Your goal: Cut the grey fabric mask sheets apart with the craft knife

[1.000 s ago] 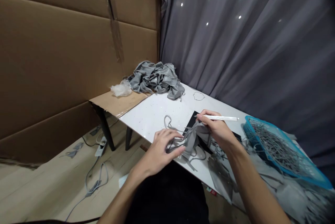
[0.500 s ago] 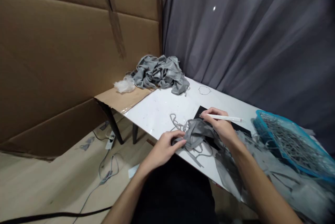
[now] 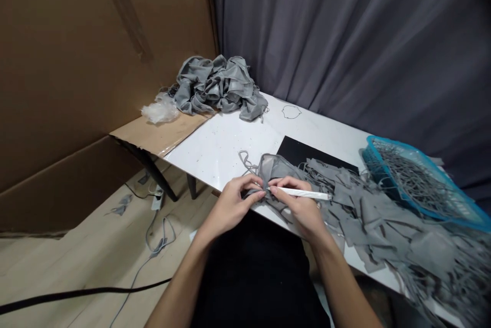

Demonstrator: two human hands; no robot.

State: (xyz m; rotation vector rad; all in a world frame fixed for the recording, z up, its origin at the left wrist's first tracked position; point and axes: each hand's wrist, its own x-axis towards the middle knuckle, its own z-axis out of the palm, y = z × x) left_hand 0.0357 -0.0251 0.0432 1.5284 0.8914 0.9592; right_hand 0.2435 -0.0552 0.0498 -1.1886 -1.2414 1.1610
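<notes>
Just beyond the front edge of the worktop (image 3: 236, 138), the two hands meet at a grey fabric piece (image 3: 278, 167). Thumb and fingers of the left hand (image 3: 235, 204) pinch its near edge, probably to steady the limp cloth. Fingertips almost touching the left's, the right hand (image 3: 304, 209) grips a slim white tool (image 3: 307, 193) near its tip, which suggests fine control; the tip itself is too small to make out. The tool's shaft slants back over the right hand, clear of the cloth.

Beyond the right hand lies a black sheet (image 3: 307, 150), partly covered by loose grey pieces (image 3: 368, 215) spreading rightward, seemingly within easy reach. Past them, a blue basket (image 3: 425, 158) holds thin grey strands (image 3: 416, 179), its sides likely stopping them from straying. Far beyond the left hand sits a grey fabric heap (image 3: 220, 85), apart from the loose pieces, perhaps to keep the two from mixing.
</notes>
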